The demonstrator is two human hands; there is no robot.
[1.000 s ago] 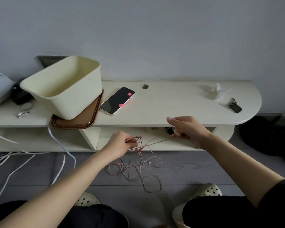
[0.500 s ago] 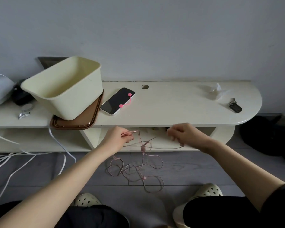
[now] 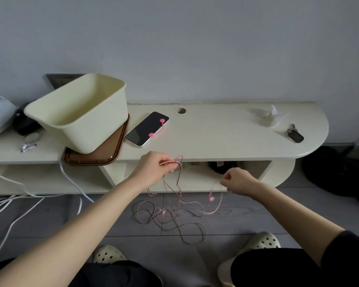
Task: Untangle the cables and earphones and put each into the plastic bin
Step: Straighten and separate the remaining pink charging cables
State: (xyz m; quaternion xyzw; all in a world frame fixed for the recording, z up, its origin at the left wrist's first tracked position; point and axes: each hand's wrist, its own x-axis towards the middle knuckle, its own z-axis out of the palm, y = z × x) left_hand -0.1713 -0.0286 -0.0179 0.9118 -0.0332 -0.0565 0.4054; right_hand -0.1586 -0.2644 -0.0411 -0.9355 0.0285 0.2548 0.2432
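Note:
A tangle of thin pink earphone cable (image 3: 174,216) hangs from both my hands and loops on the grey floor. My left hand (image 3: 155,169) pinches a bunch of its strands just below the shelf's front edge. My right hand (image 3: 237,180) pinches another strand lower and to the right; a pink earbud (image 3: 211,198) dangles below it. The cream plastic bin (image 3: 81,112) stands tilted on a brown tray (image 3: 104,156) at the left of the white shelf (image 3: 216,133). White cables (image 3: 13,206) trail over the floor at the left.
A phone (image 3: 146,129) with a pink cable tie (image 3: 158,128) lies beside the bin. Keys (image 3: 294,134) and a crumpled wrapper (image 3: 269,116) lie at the shelf's right end. My knees and cream clogs (image 3: 261,241) are at the bottom. A dark bag (image 3: 340,172) lies at the right.
My left hand rose toward the shelf edge with the bunched strands. My right hand dropped lower and to the right, and the cable between the hands went slack.

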